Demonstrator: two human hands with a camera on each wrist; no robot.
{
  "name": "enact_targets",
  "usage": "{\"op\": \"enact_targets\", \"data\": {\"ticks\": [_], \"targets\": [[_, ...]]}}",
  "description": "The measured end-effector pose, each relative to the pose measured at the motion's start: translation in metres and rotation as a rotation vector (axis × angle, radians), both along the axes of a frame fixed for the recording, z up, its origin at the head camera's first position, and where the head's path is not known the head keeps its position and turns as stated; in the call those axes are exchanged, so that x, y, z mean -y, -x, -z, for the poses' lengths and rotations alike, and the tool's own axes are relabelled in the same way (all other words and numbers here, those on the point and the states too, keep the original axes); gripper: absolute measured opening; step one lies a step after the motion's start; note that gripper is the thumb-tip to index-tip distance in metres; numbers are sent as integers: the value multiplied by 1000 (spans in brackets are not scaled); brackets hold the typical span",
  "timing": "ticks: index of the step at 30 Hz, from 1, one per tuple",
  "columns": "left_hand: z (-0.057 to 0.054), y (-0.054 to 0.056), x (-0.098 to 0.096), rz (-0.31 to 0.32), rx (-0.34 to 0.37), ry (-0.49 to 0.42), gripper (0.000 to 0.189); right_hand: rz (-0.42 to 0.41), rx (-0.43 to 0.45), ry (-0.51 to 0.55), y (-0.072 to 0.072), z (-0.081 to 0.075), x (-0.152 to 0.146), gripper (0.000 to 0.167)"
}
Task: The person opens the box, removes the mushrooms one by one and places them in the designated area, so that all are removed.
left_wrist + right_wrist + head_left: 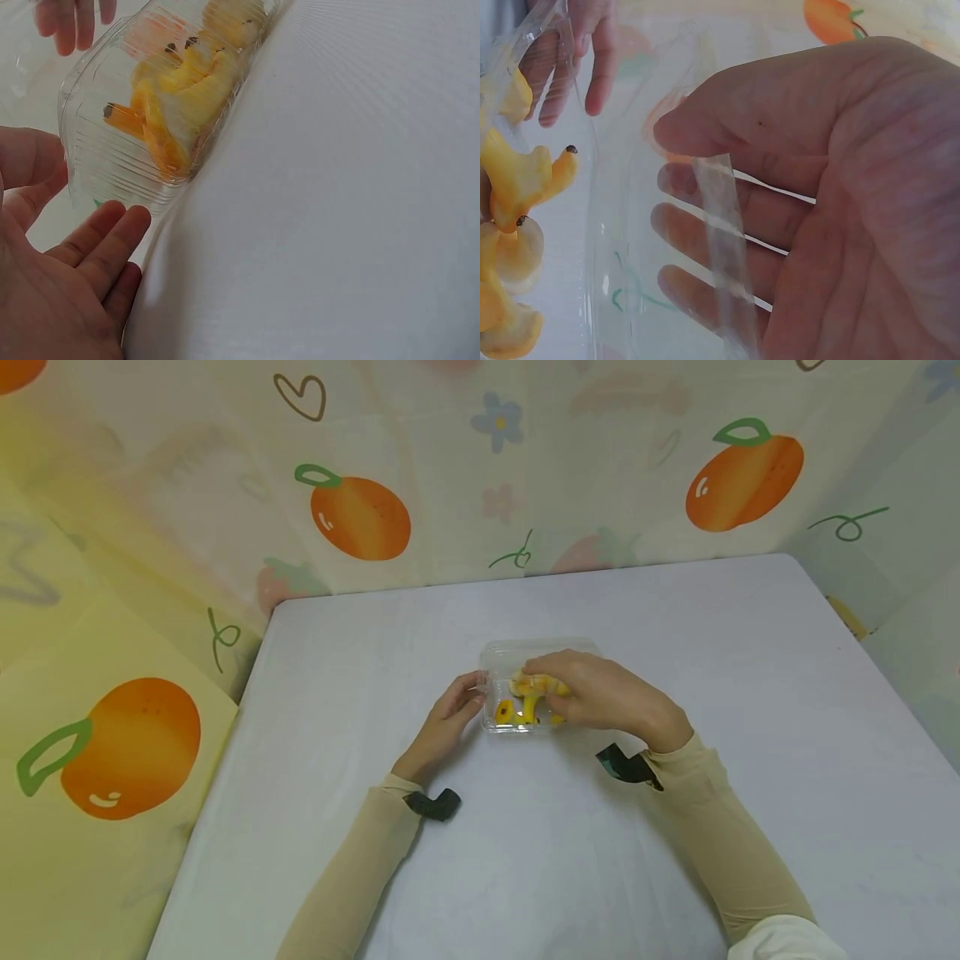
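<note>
Work looks part-way along, by my judgement. Yellow pieces [531, 708] lie inside a clear plastic box [90, 146]; the box stands on the counter [525, 860], just right of the left grip [447, 718] and partly beneath the right grip [611, 693]. Left grip: thumb and finger appear to pinch the box's near-side edge, other fingers straight along its wall. Right grip: fingers fairly straight, thumb close to forefinger; cannot tell if it pinches the clear strip [731, 262] crossing those fingers. Fastening the box looks unfinished, though no frame settles it.

Hard to make out: whether the strip is tape or box rim; how the lid sits, plastic on plastic. Pieces under the right grip hidden; left wrist view cuts off the box's top.
</note>
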State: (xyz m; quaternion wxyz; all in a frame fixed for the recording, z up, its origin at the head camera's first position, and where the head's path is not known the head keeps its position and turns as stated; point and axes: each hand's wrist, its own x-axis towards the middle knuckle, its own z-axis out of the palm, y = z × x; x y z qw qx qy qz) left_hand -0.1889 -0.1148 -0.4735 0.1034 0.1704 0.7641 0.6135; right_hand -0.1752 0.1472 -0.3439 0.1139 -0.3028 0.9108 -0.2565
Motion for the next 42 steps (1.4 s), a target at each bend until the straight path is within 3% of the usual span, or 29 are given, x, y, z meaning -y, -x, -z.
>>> {"op": "enact_targets", "data": {"ticks": [23, 36, 42], "targets": [[0, 0, 0, 13, 2, 9, 40, 19, -146, 19, 2, -2, -6, 48], [-2, -2, -1, 17, -5, 29, 42, 87, -88, 19, 4, -7, -15, 48], [-1, -2, -1, 16, -2, 25, 42, 160, -48, 1, 7, -10, -24, 49]]}}
